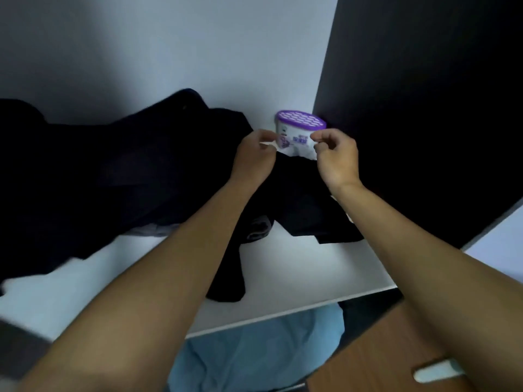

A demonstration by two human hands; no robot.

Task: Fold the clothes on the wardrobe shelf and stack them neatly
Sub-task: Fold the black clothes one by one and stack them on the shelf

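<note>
A black garment (294, 199) lies on the white wardrobe shelf (297, 278) in front of me. My left hand (254, 158) pinches its top edge on the left. My right hand (335, 158) pinches the same edge on the right, fingers curled. One dark strip of the garment hangs down toward the shelf's front edge. A larger heap of dark clothes (99, 179) covers the left part of the shelf, unfolded.
A white tub with a purple perforated lid (300, 128) stands at the back of the shelf, just behind my hands. A dark wardrobe side panel (424, 108) rises on the right. Light blue fabric (254, 349) sits below the shelf. A wooden surface (382, 363) shows bottom right.
</note>
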